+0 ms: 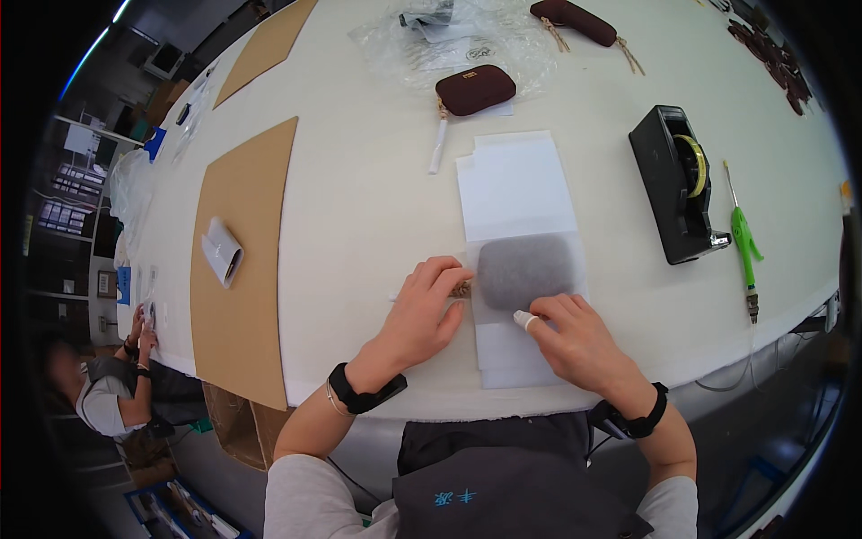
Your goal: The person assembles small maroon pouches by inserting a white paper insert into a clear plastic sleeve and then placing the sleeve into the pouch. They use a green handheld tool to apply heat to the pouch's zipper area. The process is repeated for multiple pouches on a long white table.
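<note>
covered pouch [523, 268]: seen as a grey rounded shape through the thin sheet [494, 316]; located between the hands, white paper [514, 184] showing above and below it.
slip risk: pouch could be dragged askew if the beige cord [461, 289] at its left edge is tugged.
sheet risk: wrinkle or tear likely if it is pressed unevenly near the pouch's lower right corner.
left hand [424, 310]: brought in from lower left, back up, fingers curled at the cord; whether it is pinched cannot be told.
right hand [570, 341]: angled in from lower right, fingers bent over the sheet, white-wrapped digit pointed left; pinch or mere contact cannot be told.
tape dispenser [663, 184]: set well apart, rightward.
</note>
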Action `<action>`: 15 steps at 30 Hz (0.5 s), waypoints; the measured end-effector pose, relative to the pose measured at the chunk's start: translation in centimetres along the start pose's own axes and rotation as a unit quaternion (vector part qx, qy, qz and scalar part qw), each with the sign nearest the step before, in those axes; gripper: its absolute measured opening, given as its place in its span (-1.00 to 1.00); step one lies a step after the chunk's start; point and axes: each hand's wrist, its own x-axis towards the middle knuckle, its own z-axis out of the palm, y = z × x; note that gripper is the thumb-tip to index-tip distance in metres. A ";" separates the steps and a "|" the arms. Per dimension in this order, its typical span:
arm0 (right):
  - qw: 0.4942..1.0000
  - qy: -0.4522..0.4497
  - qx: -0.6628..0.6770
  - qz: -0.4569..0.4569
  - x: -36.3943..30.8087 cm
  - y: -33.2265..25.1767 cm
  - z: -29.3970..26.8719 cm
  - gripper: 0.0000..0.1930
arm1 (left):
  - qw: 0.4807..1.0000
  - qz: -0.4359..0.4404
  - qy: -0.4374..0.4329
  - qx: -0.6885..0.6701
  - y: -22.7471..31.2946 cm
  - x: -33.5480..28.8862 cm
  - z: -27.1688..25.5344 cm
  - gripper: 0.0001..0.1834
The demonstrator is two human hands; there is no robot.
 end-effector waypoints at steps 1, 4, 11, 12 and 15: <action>1.000 -0.002 -0.002 -0.005 0.0 -0.1 0.2 -0.68 | 1.000 -0.003 0.001 0.009 -0.1 -0.2 0.0 -0.60; 1.000 -0.021 0.004 -0.004 -0.1 -0.5 0.7 -0.66 | 0.999 -0.018 -0.005 0.038 0.2 -0.3 -0.4 -0.63; 0.999 -0.028 -0.043 -0.002 -0.2 -0.9 1.2 -0.67 | 0.989 -0.127 -0.061 0.046 0.8 -1.5 -0.8 -0.61; 0.999 -0.027 -0.045 -0.002 -0.2 -1.0 1.3 -0.67 | 0.990 -0.131 -0.053 0.004 1.2 -1.8 -0.6 -0.61; 0.999 -0.023 -0.048 0.002 -0.2 -1.1 1.5 -0.68 | 0.994 -0.102 -0.026 0.021 1.9 -2.6 0.3 -0.59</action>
